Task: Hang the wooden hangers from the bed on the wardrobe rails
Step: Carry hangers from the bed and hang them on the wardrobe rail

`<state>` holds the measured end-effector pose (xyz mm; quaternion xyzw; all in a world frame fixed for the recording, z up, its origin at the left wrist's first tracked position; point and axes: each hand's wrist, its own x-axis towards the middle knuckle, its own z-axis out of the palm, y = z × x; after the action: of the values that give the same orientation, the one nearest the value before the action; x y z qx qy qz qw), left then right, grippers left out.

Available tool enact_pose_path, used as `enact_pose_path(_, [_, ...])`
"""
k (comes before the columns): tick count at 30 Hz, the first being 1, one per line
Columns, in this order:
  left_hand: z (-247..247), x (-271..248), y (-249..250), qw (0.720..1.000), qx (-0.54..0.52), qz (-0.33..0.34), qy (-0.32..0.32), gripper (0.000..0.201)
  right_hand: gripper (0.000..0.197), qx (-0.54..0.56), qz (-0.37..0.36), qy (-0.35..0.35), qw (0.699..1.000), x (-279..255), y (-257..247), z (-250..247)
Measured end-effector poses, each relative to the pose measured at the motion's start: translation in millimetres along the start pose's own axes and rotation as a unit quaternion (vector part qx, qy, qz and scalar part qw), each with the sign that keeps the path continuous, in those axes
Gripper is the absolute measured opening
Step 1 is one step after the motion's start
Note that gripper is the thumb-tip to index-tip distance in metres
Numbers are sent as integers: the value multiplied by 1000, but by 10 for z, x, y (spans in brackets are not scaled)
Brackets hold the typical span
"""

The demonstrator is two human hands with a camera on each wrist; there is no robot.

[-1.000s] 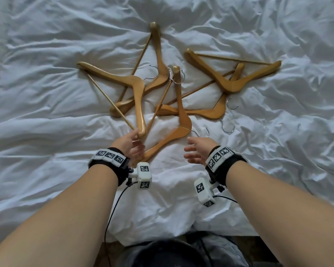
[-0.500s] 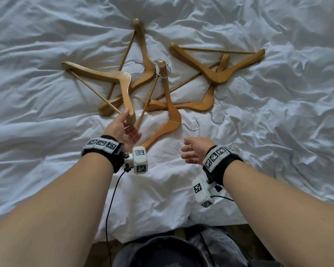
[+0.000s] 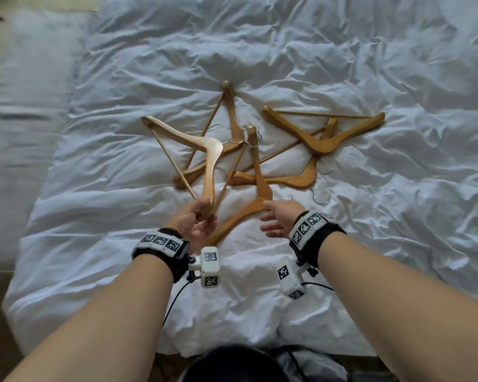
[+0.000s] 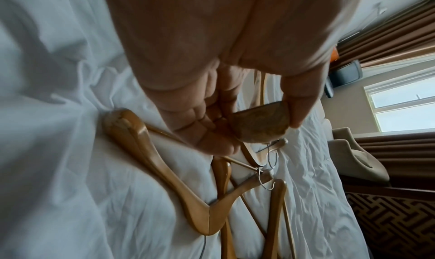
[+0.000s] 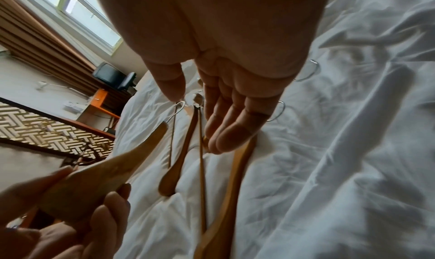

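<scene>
Left hand [image 3: 196,224] gripping pale hanger [image 3: 209,164] end, palm hiding its tip

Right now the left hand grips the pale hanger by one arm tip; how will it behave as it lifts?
The pale hanger looks like rigid wood, so it should not flex. Held by the left hand at one end, it will probably swing. Its hook lies among the other hangers and may snag.
</scene>
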<state>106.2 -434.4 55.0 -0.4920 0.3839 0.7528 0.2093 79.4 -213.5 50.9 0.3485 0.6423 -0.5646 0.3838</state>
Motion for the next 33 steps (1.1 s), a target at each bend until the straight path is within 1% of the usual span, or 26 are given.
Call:
enact_pose_path(3, [-45, -298, -4, 1000, 4, 18, -4, 55, 36, -18, -25, -26, 999, -147, -165, 44])
enact_pose_path(4, [-62, -406, -2, 1000, 6, 30, -5, 53, 37, -24, -33, -37, 998, -194, -206, 66])
enact_pose_path(6, [-118, -614, -9, 998, 11, 57, 4, 43, 39, -38, -44, -58, 997, -266, -263, 112])
enact_pose_path(8, [-225, -808, -28, 997, 13, 77, 24, 44, 38, -49, -51, -81, 994, -319, -283, 166])
enact_pose_path(9, [-289, -913, -51, 996, 14, 81, 34, 47, 37, -53, -51, -96, 993, -335, -283, 195])
enact_pose_path(11, [-433, -1128, -136, 994, 26, 83, 58, 46, 38, -51, -46, -123, 990, -347, -274, 255])
enact_pose_path(14, [-745, -1455, -406, 990, 39, 84, 101, 47, 51, -12, -32, -129, 991, -323, -232, 365])
enact_pose_path(16, [-1035, -1669, -659, 989, 24, 75, 121, 42, 61, 22, -10, -128, 991, -310, -131, 460])
enact_pose_path(18, [-1321, -1860, -901, 989, -2, 58, 135, 36, 65, 46, 22, -126, 991, -318, 33, 595])
enact_pose_path(19, [-1461, -1967, -1033, 989, -23, 46, 139, 32, 66, 39, 32, -125, 991, -332, 152, 698])
enact_pose_path(21, [-1639, -2090, -1219, 988, -57, 20, 139, 31, 53, 8, 36, -117, 992, -363, 339, 843])
enact_pose_path(23, [-1836, -2229, -1434, 983, -94, 16, 157, 42, 39, -53, 41, -111, 992, -459, 519, 1025])
enact_pose_path(24, [-1921, -2286, -1535, 980, -110, 18, 163, 46, 33, -76, 40, -113, 990, -497, 584, 1094])
enact_pose_path(25, [-2006, -2352, -1644, 977, -126, 22, 170, 45, 30, -99, 37, -120, 987, -526, 643, 1173])
enact_pose_path(27, [-2135, -2506, -1856, 969, -159, 29, 184, 35, 32, -132, 30, -124, 983, -548, 778, 1308])
enact_pose_path(28, [-2204, -2582, -1975, 964, -174, 34, 196, 32, 29, -135, 26, -120, 983, -559, 844, 1367])
enact_pose_path(30, [-2336, -2733, -2223, 954, -199, 49, 217, 33, 21, -156, 7, -108, 982, -612, 986, 1480])
enact_pose_path(32, [-2461, -2898, -2490, 946, -223, 56, 227, 39, 29, -195, -11, -109, 975, -667, 1166, 1587])
enact_pose_path(33, [-2520, -2983, -2629, 942, -238, 58, 228, 41, 34, -217, -16, -122, 968, -703, 1268, 1640])
